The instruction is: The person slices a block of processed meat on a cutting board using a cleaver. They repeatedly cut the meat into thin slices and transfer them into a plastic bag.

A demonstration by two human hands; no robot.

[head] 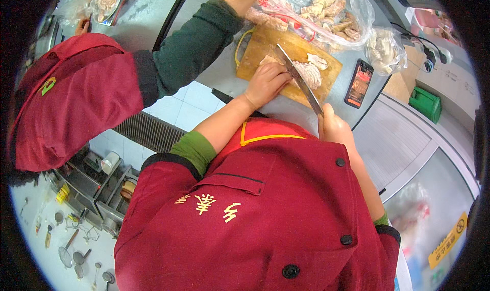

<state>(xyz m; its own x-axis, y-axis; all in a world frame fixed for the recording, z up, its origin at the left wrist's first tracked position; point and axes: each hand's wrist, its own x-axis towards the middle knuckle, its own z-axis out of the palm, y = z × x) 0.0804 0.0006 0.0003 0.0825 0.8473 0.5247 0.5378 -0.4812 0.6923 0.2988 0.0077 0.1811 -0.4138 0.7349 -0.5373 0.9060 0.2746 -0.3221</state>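
Observation:
A wooden cutting board (260, 54) lies on the metal counter before me. My right hand (334, 126) is closed round the handle of a kitchen knife (302, 80), whose long blade slants across the board. On the blade's left side, my left hand (268, 81) presses, fingers bent, on a pale piece of meat (271, 60). Thinly cut pale slices (311, 73) lie in a row right of the blade, with a smaller piece (317, 61) above them. Behind the board, an opened clear plastic bag (360, 15) holds several pale, bumpy meat pieces (325, 4).
A phone (359, 83) lies right of the board, near a knotted bag of pale food (384, 52). At my left a co-worker's arm (195, 46) reaches over the counter towards the open bag. Further left, more meat sits on a scale (111, 8). Power cables hang at the right.

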